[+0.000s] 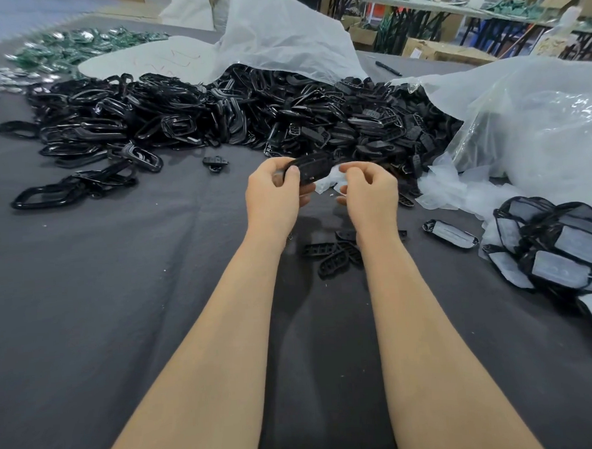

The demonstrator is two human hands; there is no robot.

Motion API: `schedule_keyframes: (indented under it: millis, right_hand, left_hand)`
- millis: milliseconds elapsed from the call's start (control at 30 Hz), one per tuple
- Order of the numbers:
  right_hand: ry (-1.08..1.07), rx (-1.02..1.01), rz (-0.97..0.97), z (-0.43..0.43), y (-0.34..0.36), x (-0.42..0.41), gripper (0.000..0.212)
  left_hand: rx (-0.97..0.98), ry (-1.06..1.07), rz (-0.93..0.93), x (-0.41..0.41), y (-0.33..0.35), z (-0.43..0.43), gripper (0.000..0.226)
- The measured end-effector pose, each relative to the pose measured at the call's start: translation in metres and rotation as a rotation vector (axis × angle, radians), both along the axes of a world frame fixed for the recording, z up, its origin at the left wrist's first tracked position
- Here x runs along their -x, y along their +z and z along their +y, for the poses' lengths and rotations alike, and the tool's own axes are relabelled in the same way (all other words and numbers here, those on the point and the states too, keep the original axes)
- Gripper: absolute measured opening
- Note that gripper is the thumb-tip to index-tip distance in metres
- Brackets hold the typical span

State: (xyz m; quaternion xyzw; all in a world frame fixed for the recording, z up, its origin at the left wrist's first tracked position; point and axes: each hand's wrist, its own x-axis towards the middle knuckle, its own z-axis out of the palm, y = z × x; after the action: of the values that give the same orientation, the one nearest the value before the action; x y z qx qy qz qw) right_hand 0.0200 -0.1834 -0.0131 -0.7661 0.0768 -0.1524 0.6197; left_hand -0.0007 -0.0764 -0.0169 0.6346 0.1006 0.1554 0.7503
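My left hand (pixel 276 194) grips a black plastic key-fob shell (pixel 310 170), thumb on its top face, above the grey cloth. My right hand (pixel 368 193) is close beside it with fingers curled, pinching a small clear plastic bag (pixel 331 181) next to the shell's right end. A few black button-pad pieces (pixel 337 254) lie on the cloth under my wrists.
A big heap of black frames (pixel 128 120) and button pads (pixel 368 124) spreads across the far table. Bagged finished pieces (pixel 556 245) pile at the right, one lone (pixel 449 233). Clear plastic sacks (pixel 529 122) and loose small bags (pixel 457 191) lie right; green parts (pixel 72 47) far left.
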Motion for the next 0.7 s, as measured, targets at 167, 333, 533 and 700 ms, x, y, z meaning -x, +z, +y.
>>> schedule_keyframes:
  millis: [167,333,533,700]
  right_hand:
    - [0.153,0.050,-0.032,0.0046,0.0002,0.0029,0.010]
    - [0.160,0.107,-0.050,0.0039,-0.0006,0.0019,0.016]
    - [0.137,0.067,-0.042,0.0040,-0.0036,0.0001,0.013]
    - [0.009,0.013,-0.080,0.0004,-0.0004,-0.0008,0.012]
  left_hand:
    - [-0.144,-0.017,-0.047,0.0012,-0.0001,-0.0015,0.028]
    - [-0.219,0.000,-0.072,0.0006,-0.0022,-0.0030,0.028]
    - [-0.144,-0.014,-0.023,-0.0011,-0.0040,-0.0018,0.026]
    - [-0.067,0.020,-0.003,-0.0025,-0.0038,0.0003,0.017]
